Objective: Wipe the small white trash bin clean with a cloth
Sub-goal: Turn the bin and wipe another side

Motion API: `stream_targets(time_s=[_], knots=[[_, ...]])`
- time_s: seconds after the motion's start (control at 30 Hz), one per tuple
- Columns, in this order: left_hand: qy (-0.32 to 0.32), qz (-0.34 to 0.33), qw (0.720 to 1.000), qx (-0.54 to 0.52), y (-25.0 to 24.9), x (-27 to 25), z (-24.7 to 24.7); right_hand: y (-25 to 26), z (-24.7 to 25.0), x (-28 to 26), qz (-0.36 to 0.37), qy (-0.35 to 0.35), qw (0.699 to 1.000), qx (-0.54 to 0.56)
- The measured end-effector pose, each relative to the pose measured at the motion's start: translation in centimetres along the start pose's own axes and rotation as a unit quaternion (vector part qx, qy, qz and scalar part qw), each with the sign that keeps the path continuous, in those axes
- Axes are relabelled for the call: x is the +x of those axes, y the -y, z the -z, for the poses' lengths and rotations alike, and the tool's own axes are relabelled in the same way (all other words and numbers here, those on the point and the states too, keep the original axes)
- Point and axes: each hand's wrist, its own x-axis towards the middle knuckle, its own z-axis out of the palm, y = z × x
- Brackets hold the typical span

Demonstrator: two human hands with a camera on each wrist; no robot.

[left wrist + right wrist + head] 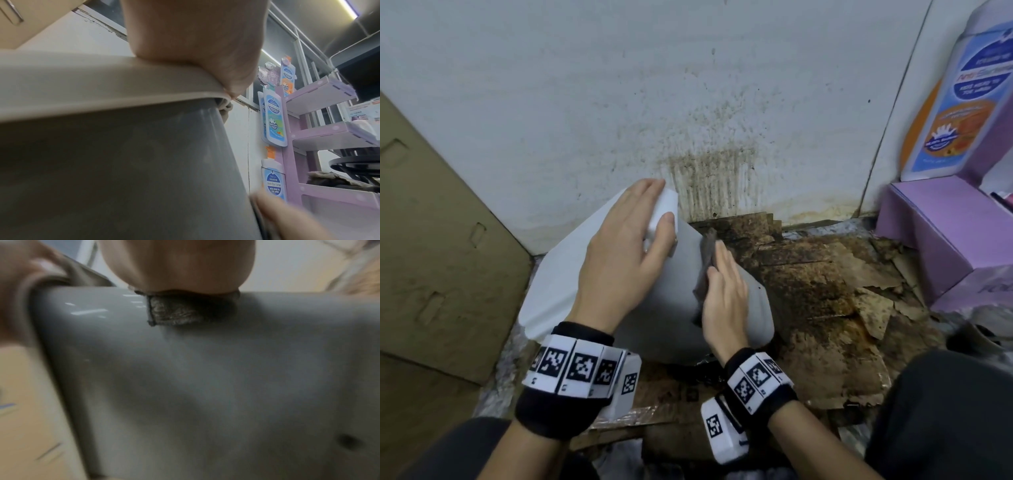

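The small white trash bin (671, 308) stands tilted on the floor against the wall, its lid (565, 274) facing up and left. My left hand (647, 202) rests on the lid's upper corner, fingers straight, thumb over the edge. My right hand (717, 260) lies flat on the bin's right side and presses a grey cloth (708, 246) against it. The left wrist view shows the palm (195, 40) on the lid rim (102, 84) above the bin wall (123, 162). In the blurred right wrist view the cloth (174, 313) sticks out under the palm (179, 264) on the bin (205, 386).
A brown cardboard sheet (431, 240) leans at the left. The wall (709, 171) behind the bin is stained dark. Dirty torn cardboard (825, 291) covers the floor to the right. A purple display stand (945, 222) fills the right corner. My knees frame the bottom edge.
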Motion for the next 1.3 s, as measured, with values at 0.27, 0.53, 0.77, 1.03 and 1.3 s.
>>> stream_targets(time_s=[0.27, 0.53, 0.77, 1.03, 1.3], knots=[[-0.004, 0.0, 1.0, -0.011, 1.2, -0.2, 0.5, 2.2, -1.0, 0.6, 0.19, 0.068, 0.979, -0.032], [-0.008, 0.004, 1.0, -0.028, 1.5, 0.2, 0.6, -8.3, 2.6, 0.4, 0.013, 0.033, 0.999, -0.028], [-0.013, 0.007, 0.999, -0.03, 1.2, 0.3, 0.5, -12.2, 4.2, 0.8, -0.138, 0.023, 0.99, 0.003], [-0.018, 0.01, 1.0, -0.018, 1.0, 0.2, 0.5, -7.8, 2.6, 0.8, -0.097, 0.003, 0.995, -0.028], [-0.014, 0.004, 1.0, -0.013, 0.8, 0.1, 0.3, 2.9, -0.4, 1.0, 0.055, 0.089, 0.995, -0.001]])
